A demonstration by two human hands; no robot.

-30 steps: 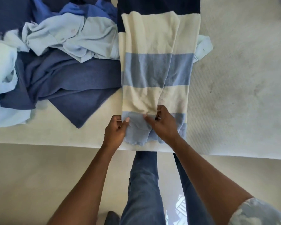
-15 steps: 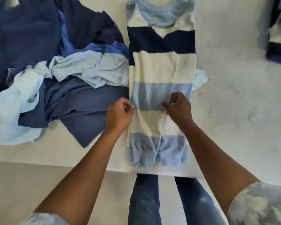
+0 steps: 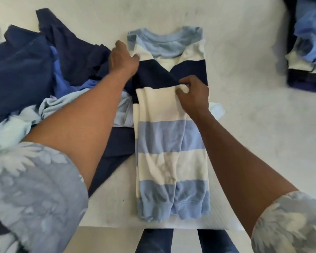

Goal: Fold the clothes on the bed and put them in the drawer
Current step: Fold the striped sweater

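The scene was lit evenly by soft, diffuse light. The white bed cover (image 3: 244, 125) was rendered bright, almost washed out toward the top, without hard glare. Only faint, soft-edged shadows were cast under the hem of the striped sweater (image 3: 171, 139), which was shown in the sharpest focus. The left forearm (image 3: 84, 121) was lit more strongly than the right forearm (image 3: 232, 152). The left hand (image 3: 123, 59) was softened by slight blur, and the stacked clothes (image 3: 306, 42) at the upper right were smeared. Wide-angle stretching was seen at the corners, where the patterned sleeve (image 3: 35, 189) was enlarged and blurred.
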